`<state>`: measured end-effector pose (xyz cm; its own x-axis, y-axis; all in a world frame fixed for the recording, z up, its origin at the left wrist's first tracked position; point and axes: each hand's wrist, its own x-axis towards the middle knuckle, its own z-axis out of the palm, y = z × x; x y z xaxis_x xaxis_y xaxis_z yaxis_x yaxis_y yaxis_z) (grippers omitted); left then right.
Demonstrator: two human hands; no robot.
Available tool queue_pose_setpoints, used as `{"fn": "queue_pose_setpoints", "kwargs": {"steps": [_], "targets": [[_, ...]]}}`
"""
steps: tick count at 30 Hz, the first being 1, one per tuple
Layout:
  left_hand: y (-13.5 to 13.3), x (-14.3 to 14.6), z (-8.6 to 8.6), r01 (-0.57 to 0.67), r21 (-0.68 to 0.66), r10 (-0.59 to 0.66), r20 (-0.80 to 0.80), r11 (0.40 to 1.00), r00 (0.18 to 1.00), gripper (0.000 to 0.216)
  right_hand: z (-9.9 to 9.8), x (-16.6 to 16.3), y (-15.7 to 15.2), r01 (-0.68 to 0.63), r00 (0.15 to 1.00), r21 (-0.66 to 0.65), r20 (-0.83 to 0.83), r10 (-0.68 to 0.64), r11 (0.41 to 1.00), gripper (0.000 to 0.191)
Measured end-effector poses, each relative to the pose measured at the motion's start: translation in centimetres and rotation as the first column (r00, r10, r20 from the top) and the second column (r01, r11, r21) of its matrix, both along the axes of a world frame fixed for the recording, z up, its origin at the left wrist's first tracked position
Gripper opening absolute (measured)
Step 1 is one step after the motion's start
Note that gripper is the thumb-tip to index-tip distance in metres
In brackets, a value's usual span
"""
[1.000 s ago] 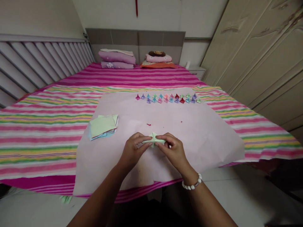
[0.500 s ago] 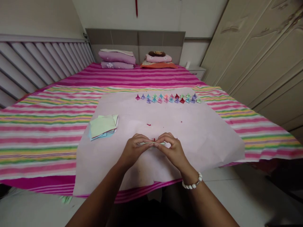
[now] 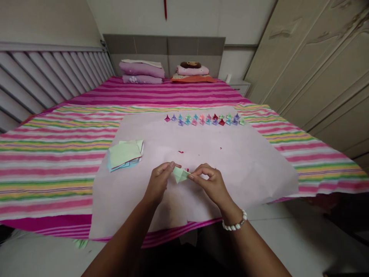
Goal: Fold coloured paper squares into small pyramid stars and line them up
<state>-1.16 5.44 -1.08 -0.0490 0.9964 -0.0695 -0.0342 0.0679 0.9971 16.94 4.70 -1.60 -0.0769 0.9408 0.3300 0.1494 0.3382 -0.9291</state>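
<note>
My left hand (image 3: 159,181) and my right hand (image 3: 211,183) both pinch a small folded piece of light green paper (image 3: 180,174) just above a large pale pink sheet (image 3: 253,161) spread on the bed. The green piece now shows as a small triangle between my fingertips. A white bead bracelet (image 3: 234,225) sits on my right wrist. To the left of my hands lies a stack of square coloured papers (image 3: 125,154), green on top. A row of several small folded paper shapes (image 3: 204,120) in mixed colours lines the far side of the pink sheet.
The bed carries a pink, green and yellow striped cover (image 3: 49,154). Folded pillows (image 3: 142,71) and bedding (image 3: 192,73) lie by the grey headboard. A cream wardrobe (image 3: 317,65) stands at the right. Tiny red paper scraps (image 3: 181,152) dot the pink sheet.
The green paper was pressed flat between both hands half a second ago; now it has turned so a triangular face shows, and my hands have drawn slightly apart.
</note>
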Motion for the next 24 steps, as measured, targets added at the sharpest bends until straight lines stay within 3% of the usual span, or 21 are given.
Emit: {"fn": "queue_pose_setpoints", "kwargs": {"steps": [6,10,16,20,24], "targets": [[-0.5,1.0,-0.3,0.156,-0.044,-0.141,0.239,0.987,0.961,0.04,-0.3,-0.1,0.1,0.057,0.994,-0.093,-0.085,-0.065,0.994,0.017],[-0.6,1.1,-1.4,0.154,-0.123,-0.112,0.294,0.98,0.949,0.024,-0.5,-0.4,0.0,0.064,0.988,-0.125,-0.13,-0.08,0.99,0.019],[-0.3,1.1,-0.9,0.186,-0.075,-0.145,0.376,0.98,0.915,0.025,-0.5,-0.6,0.1,-0.14,0.958,-0.232,-0.276,0.073,0.963,0.023],[-0.2,1.2,-0.9,0.27,-0.082,-0.201,0.471,0.959,0.859,0.033,-0.4,-0.8,0.1,-0.246,0.901,-0.275,-0.417,0.115,0.929,0.024],[-0.3,1.2,-1.3,0.25,-0.105,-0.161,0.522,0.963,0.837,0.035,-0.4,-1.1,-0.2,-0.308,0.869,-0.297,-0.474,0.14,0.904,0.02]]}}
